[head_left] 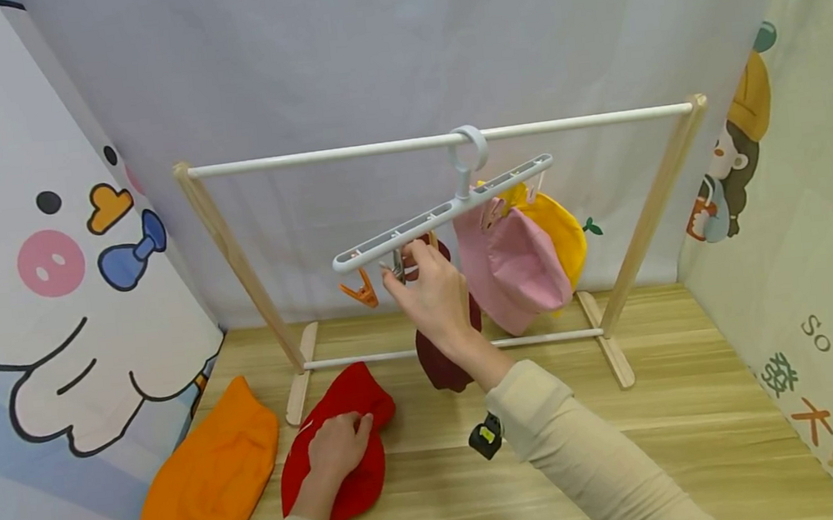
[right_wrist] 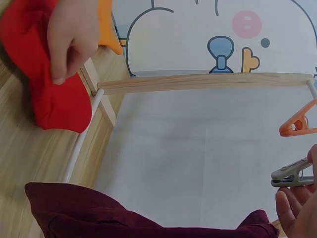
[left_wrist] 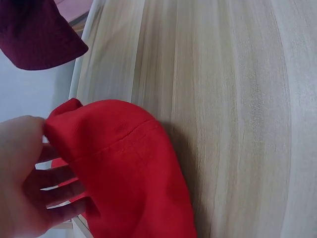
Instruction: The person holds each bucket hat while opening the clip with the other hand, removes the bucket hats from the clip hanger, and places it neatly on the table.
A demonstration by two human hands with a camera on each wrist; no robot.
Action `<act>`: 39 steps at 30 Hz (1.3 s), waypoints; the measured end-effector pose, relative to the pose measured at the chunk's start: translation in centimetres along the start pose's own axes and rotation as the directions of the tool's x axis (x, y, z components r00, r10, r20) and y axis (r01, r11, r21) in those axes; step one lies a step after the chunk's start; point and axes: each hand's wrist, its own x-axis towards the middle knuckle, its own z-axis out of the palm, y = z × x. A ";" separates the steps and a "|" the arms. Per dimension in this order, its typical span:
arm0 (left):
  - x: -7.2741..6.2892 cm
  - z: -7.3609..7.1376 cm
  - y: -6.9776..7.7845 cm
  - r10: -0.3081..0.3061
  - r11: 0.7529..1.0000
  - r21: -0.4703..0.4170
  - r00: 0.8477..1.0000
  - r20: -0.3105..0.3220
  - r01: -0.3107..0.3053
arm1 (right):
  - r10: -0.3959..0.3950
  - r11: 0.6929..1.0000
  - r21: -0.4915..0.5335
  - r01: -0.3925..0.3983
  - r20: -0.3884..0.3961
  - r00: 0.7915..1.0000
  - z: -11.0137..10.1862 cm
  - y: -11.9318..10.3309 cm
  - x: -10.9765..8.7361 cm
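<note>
My left hand [head_left: 339, 445] pinches a red bucket hat [head_left: 354, 391] lying on the table, its edge held between thumb and fingers in the left wrist view. My right hand [head_left: 435, 296] is raised at the light grey hanger [head_left: 413, 225] and holds a grey clothespin [right_wrist: 292, 173] under its bar. Left of that hand dangles an orange clothespin [head_left: 364, 292] with nothing in it. Behind the right wrist hangs a maroon hat [head_left: 445, 366], partly covered by it. A pink hat [head_left: 515, 267] and a yellow hat [head_left: 563, 237] hang from the hanger's right half.
The hanger hooks over the white rail [head_left: 301, 159] of a wooden rack and tilts down to the left. An orange bucket hat [head_left: 212, 481] lies at the table's left. Printed cloth walls stand behind and at both sides of the wooden table [head_left: 674, 436].
</note>
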 end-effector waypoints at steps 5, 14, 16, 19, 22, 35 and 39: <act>-0.4 0.1 -0.2 0.031 1.000 0.002 0.997 0.067 -0.031 | -0.001 1.000 -0.003 0.001 0.005 1.000 -0.1 -0.1 0.0; -0.8 0.6 -0.2 0.044 0.999 0.016 0.997 0.055 -0.045 | 0.003 1.000 -0.011 -0.003 0.005 1.000 -0.1 -0.1 0.0; -0.8 0.7 -0.2 0.043 0.999 0.017 0.998 0.053 -0.044 | 0.003 1.000 -0.012 -0.003 0.005 1.000 -0.1 0.0 0.0; -1.0 0.7 -0.2 0.043 0.999 0.027 0.998 0.055 -0.045 | 0.004 1.000 -0.011 -0.003 0.005 1.000 -0.1 0.0 0.0; -1.1 0.7 -0.2 0.040 0.998 0.042 0.997 0.061 -0.043 | 0.005 1.000 -0.011 -0.005 0.005 1.000 -0.1 0.0 0.0; -1.0 1.8 -0.2 0.034 0.991 0.129 0.998 0.053 -0.041 | 0.003 1.000 -0.016 -0.003 0.006 1.000 0.0 -0.1 0.0; -1.0 2.0 0.0 0.031 0.989 0.140 0.999 0.042 -0.037 | 0.002 1.000 -0.014 -0.002 0.001 1.000 0.1 -0.2 -0.1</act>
